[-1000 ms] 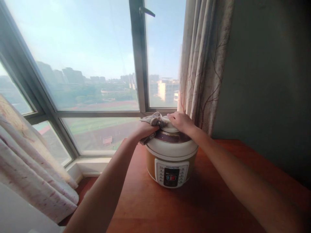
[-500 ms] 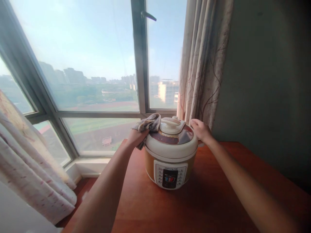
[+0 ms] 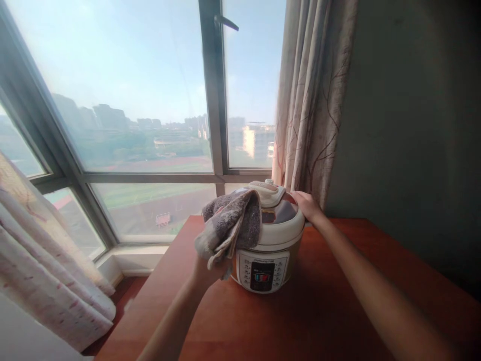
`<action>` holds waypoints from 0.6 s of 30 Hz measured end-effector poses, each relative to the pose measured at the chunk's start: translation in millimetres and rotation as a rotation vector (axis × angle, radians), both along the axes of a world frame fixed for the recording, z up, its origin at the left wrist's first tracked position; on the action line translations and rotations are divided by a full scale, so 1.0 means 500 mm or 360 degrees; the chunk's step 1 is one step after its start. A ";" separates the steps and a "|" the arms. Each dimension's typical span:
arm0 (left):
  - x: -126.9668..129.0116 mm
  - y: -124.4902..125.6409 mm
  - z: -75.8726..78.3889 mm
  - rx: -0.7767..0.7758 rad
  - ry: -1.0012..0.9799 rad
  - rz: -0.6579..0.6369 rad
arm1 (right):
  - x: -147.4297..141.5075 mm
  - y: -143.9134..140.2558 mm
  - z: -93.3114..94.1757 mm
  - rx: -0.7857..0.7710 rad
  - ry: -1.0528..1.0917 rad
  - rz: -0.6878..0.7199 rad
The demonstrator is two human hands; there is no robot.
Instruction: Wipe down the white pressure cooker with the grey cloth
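My left hand (image 3: 208, 268), mostly hidden, grips a grey cloth (image 3: 232, 224) draped over the left side of the electric pressure cooker (image 3: 271, 250) on the wooden table (image 3: 319, 311). My right hand (image 3: 307, 204) rests on the lid's right rim, whether gripping I cannot tell.

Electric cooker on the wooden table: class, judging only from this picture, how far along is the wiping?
Done: cannot be judged; the lid shows no clear dirt or streaks. In hand: the left hand holds a grey cloth against the left side of the electric cooker, while the right hand rests on its right rim. Left: probably the front control panel and right side, neither covered by the cloth.
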State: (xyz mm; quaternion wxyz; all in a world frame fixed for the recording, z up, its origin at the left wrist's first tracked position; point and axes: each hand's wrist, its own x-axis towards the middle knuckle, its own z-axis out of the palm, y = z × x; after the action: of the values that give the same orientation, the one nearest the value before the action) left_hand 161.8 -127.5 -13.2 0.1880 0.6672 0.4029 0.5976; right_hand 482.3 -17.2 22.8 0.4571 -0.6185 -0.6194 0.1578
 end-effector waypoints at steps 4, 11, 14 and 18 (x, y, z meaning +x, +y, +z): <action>0.037 0.016 0.021 0.0338 0.0178 0.0117 | 0.000 -0.003 0.001 0.0000 0.0005 -0.0034; 0.031 0.065 0.112 0.0055 0.0135 -0.0115 | -0.001 -0.013 0.001 0.0008 0.0006 -0.0060; 0.016 0.123 0.122 -0.0045 0.0074 -0.0150 | -0.003 -0.016 0.000 0.0012 0.0006 -0.0087; -0.003 0.215 0.131 -0.0279 0.0045 0.0004 | -0.005 -0.021 0.000 0.0005 0.0003 -0.0126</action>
State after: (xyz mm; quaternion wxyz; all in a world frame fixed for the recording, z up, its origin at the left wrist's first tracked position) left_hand 160.3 -20.0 52.4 0.2393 0.6561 0.4572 0.5507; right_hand 479.7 -27.6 22.9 0.4644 -0.6417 -0.5943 0.1391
